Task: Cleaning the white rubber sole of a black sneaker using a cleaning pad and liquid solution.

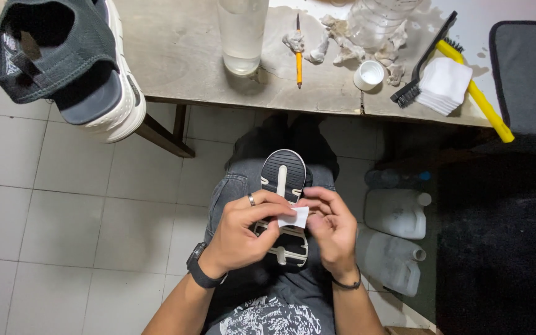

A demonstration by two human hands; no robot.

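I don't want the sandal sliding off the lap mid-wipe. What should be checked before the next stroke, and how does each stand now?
1. Left hand grips the sandal: ok.
2. Right hand pinches the white wipe: ok.
3. Sole faces up on the lap: ok.
4. Wipe dampness: cannot tell.
5. Spare wipes on the table: ok.
6. Brush on the table: ok.

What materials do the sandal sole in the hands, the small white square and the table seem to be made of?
Sandal sole: likely rubber, matte black tread with white grooves. White square, pinched by left hand and right hand: thin, soft-edged, probably cotton pad or tissue. Table: wood, bare and worn, with visible grain.
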